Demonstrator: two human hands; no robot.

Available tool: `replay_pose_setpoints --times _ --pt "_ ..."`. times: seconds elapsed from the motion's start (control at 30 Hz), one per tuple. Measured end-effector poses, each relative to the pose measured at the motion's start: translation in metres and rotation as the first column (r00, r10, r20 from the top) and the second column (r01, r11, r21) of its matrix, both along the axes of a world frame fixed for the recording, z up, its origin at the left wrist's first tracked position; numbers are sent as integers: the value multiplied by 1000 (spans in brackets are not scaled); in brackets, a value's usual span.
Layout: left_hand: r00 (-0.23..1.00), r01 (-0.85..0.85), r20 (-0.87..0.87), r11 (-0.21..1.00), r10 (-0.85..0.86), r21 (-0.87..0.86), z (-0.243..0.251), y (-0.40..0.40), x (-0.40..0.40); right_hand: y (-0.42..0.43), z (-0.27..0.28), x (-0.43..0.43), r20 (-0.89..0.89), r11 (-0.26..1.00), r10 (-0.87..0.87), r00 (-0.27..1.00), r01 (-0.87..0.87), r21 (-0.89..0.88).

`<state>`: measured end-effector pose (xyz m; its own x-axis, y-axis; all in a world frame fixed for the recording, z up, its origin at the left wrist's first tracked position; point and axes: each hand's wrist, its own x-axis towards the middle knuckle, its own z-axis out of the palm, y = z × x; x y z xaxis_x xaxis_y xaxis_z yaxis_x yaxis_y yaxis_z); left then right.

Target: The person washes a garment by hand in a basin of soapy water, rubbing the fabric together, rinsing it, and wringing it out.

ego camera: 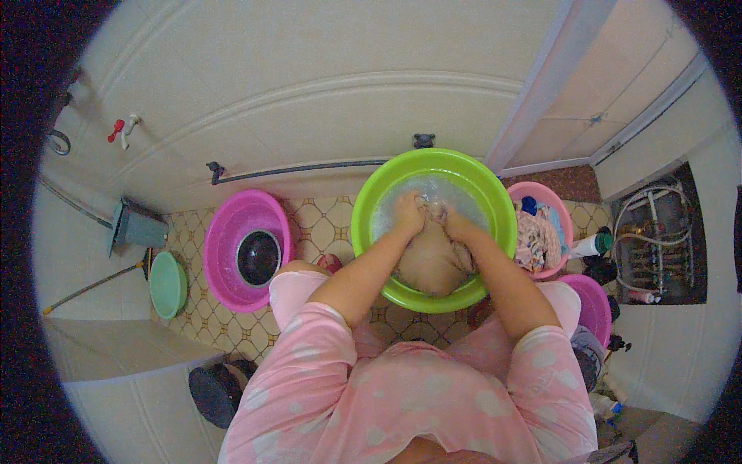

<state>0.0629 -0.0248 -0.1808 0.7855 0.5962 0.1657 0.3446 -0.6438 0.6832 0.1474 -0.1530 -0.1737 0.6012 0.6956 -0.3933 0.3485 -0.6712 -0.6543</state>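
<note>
A lime-green plastic basin (501,232) stands in front of me, holding cloudy, sudsy water (385,203). A soaked beige cloth (433,267) bulges up from the water on the side nearest me. Both hands are inside the basin, close together at the cloth's far end. My left hand (410,211) grips a bunched part of it, fingers curled. Just to the right, my right hand (456,223) grips the same wet fabric. Suds and water partly hide the fingertips of both hands.
A magenta basin (217,255) with a dark-bottomed metal bowl (259,258) is at left. Beyond it are a mint basin (168,284) and a grey bin (142,226). At right, a pink basin (550,197) holds clothes. A pipe (301,168) runs along the wall.
</note>
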Motion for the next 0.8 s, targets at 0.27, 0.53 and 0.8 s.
replay_pose_setpoints --times 0.27,0.53,0.8 --pt "937 36 270 708 222 -706 -19 2 15 15 29 -24 -117 823 -350 929 365 436" --pt "966 247 248 15 80 -969 23 10 12 19 102 -76 248 862 -26 968 -104 497" --pt "976 214 202 -166 85 -963 72 -27 -4 6 106 -36 428 959 95 899 -198 202"
